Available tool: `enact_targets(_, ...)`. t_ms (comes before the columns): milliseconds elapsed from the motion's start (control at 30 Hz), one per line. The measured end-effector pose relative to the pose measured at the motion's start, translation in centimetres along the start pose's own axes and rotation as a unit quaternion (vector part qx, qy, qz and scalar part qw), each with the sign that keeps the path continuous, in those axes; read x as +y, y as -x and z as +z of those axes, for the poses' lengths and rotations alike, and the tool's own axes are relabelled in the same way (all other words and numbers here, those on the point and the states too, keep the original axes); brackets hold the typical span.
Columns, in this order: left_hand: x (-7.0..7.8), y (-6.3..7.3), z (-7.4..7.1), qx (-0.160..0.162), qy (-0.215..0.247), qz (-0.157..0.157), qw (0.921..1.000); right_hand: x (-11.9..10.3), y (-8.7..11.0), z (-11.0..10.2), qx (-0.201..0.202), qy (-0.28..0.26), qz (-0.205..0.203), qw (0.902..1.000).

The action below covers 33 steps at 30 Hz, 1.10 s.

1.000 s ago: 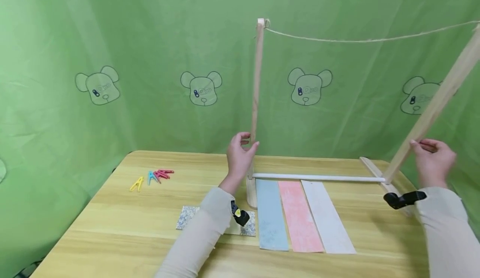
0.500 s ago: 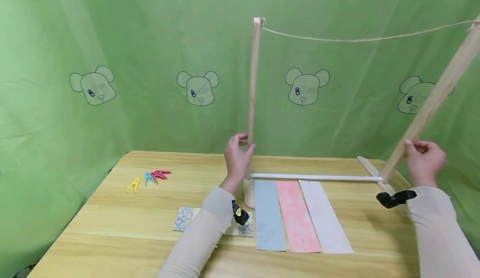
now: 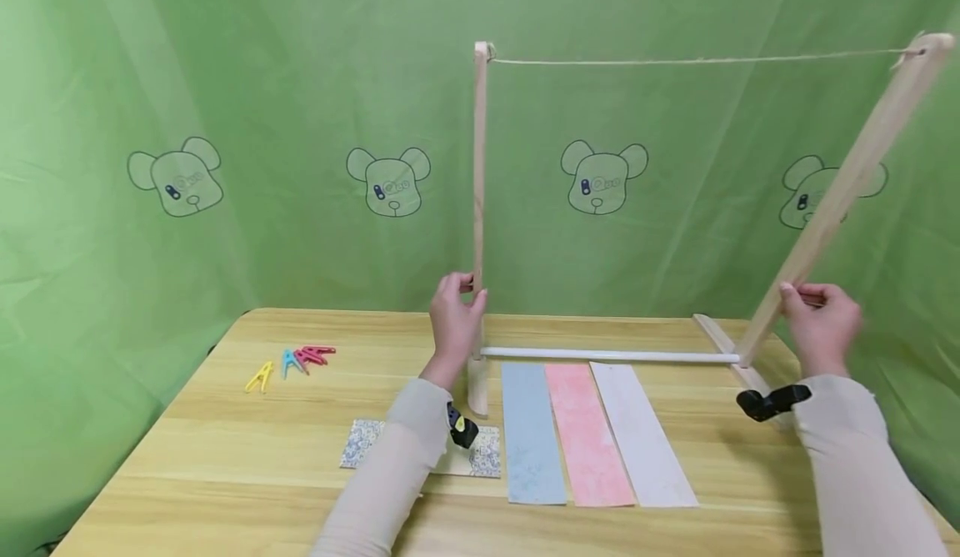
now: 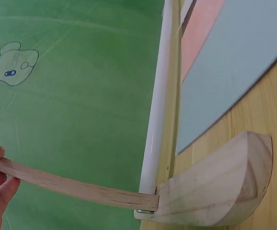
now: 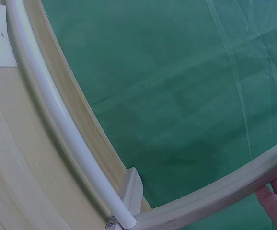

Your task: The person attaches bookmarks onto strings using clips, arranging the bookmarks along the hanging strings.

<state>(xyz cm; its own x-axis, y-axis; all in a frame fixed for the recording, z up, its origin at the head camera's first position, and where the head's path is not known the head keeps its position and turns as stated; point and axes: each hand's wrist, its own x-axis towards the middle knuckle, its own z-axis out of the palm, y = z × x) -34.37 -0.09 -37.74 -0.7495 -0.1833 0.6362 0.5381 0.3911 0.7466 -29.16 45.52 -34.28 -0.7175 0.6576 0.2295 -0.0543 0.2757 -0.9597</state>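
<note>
A wooden stand has two upright posts, a white rod between their lower ends and a string between their tops. My left hand (image 3: 456, 322) pinches the left post (image 3: 480, 173) low down, thumb and fingers on either side of the wood. My right hand (image 3: 823, 328) grips the right post (image 3: 840, 186) at about the same height; that post leans outward to the right. The white rod (image 3: 611, 355) runs just above the table, its end meeting the left foot (image 4: 210, 184) in the left wrist view. Overhead the string (image 3: 675, 62) is stretched nearly straight.
In front of the rod lie a blue strip (image 3: 532, 440), a pink strip (image 3: 588, 436) and a white strip (image 3: 645, 436). A patterned strip (image 3: 486, 453) is partly covered by my left forearm. Several small clips (image 3: 291, 363) lie at left. A green curtain (image 3: 300, 207) hangs behind.
The stand has shifted a little to the left relative to the strips, both hands keeping hold of its posts. Its string has gone from sagging to nearly straight.
</note>
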Motion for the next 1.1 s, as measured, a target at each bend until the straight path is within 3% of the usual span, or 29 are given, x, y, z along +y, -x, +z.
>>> enact_targets(300,-0.9,-0.2,-1.4,0.01,-0.001,-0.006,0.9999,-0.6,1.1,1.3,-0.018,0.038,-0.016,0.999)
enact_targets(833,-2.2,-0.6,-4.6,0.022,-0.004,-0.007,0.9997,-1.1,3.1,3.6,-0.016,0.099,-0.069,0.9926)
enact_targets(1100,-2.8,-1.3,-5.8,0.021,-0.009,-0.003,0.9997,-1.3,3.5,4.8,-0.01,0.078,-0.082,0.9935)
